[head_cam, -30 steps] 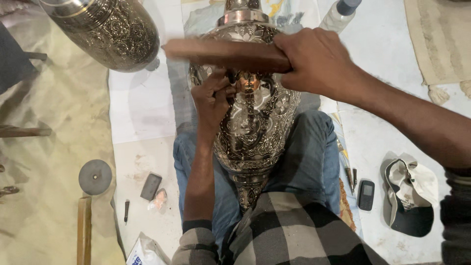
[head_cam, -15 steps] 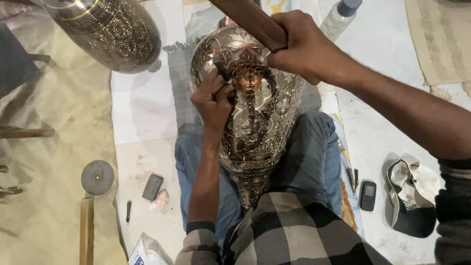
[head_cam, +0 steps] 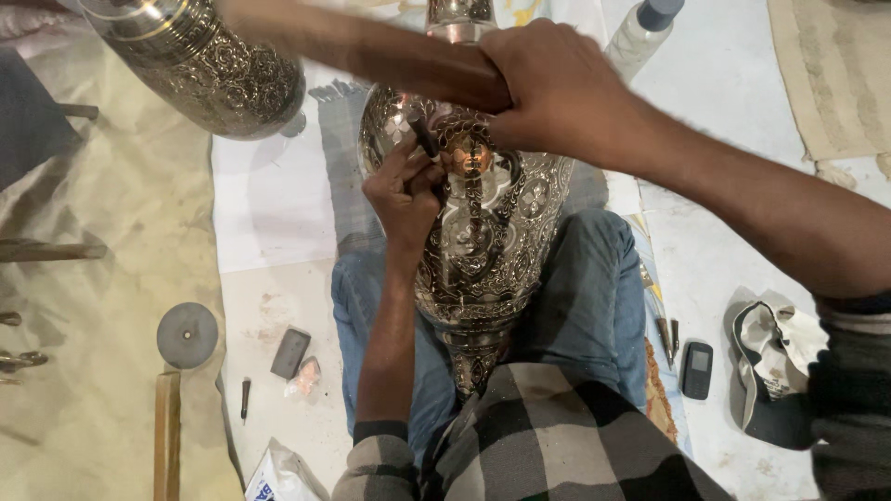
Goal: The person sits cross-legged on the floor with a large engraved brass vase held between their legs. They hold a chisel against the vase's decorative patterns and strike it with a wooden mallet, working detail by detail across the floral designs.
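Swung back down since half a second ago, the wooden mallet [head_cam: 371, 51] now lies across the top of the view from 10 to 12 o'clock, blurred with motion, its near end in the right hand [head_cam: 557, 88], whose fingers are clenched round it. Left hand [head_cam: 404, 195] sits at centre, fingers pinched on a dark chisel [head_cam: 424, 134] whose tip touches the engraved metal vase [head_cam: 483, 241]. That vase lies along the person's lap, neck toward 12 o'clock, foot toward 6. A second engraved vessel [head_cam: 209, 65] stands at 10 o'clock. On the floor: a round disc [head_cam: 187, 335] at 8 o'clock, a phone [head_cam: 696, 369] and cap [head_cam: 770, 371] at 4 o'clock.
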`<state>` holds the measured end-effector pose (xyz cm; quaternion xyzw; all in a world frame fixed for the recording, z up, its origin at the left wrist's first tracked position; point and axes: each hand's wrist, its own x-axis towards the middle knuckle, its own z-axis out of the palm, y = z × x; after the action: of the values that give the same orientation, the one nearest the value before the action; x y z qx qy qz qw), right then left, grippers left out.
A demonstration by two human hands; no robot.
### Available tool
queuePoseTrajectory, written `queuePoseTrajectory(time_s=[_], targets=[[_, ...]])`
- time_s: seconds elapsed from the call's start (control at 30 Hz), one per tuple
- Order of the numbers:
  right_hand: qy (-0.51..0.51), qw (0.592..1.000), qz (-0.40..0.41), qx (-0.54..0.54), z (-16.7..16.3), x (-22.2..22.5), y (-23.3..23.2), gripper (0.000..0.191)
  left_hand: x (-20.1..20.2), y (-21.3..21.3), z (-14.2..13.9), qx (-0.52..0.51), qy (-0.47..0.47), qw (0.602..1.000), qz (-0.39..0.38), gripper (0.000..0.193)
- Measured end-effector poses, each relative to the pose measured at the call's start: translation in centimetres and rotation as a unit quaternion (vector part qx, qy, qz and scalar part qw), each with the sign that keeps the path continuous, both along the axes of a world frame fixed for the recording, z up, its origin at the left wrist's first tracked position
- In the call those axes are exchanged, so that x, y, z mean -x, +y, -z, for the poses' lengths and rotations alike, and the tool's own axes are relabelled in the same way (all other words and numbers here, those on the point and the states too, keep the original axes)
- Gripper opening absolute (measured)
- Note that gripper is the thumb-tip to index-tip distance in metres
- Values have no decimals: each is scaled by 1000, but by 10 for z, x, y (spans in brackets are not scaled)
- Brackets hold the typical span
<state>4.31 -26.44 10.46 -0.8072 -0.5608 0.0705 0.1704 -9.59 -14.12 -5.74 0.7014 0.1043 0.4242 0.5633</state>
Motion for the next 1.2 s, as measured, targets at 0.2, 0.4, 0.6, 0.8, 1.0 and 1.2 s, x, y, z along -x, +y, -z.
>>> queuePoseTrajectory(time_s=[0.2,0.4,0.6,0.8,1.0,1.2], targets=[[29,997,64,-29,16,-14,-14,41,-3,14,0,137,-73,987,-42,26],[518,805,213,-197,93,24,-61,62,3,34,3,174,-59,978,99,36],[650,692,138,-282,141,81,-101,63,3,51,11,61,28,992,107,44],[412,875,205,-147,145,94,-94,53,2,61,0,-78,5,994,80,40],[247,957,142,-61,91,46,-76,59,6,55,-22,-116,30,992,33,39],[211,972,94,-34,19,25,-28,53,10,52,-30,-105,-19,993,41,34]])
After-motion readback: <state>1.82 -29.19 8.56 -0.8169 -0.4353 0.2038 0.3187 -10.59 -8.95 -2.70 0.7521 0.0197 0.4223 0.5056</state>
